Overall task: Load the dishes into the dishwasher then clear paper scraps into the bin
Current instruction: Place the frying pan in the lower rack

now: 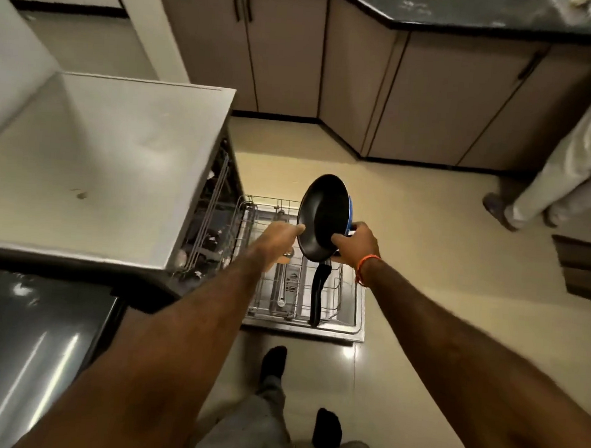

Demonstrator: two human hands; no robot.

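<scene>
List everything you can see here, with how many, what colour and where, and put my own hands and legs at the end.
frying pan: one, black inside, blue outside, held tilted above the rack, handle pointing down
lower rack: one, grey wire, pulled out over the open dishwasher door
utensil: one, silver, lying in the rack
dishwasher: one, open, under the white counter
counter: one, white, left
cabinets: beige doors, dark handles, along the back
another person: one, light trousers, standing far right
left hand: touches the pan's left rim
right hand: grips the pan's right rim, orange wrist thread
legs: grey trousers, black socks, bottom centre
</scene>
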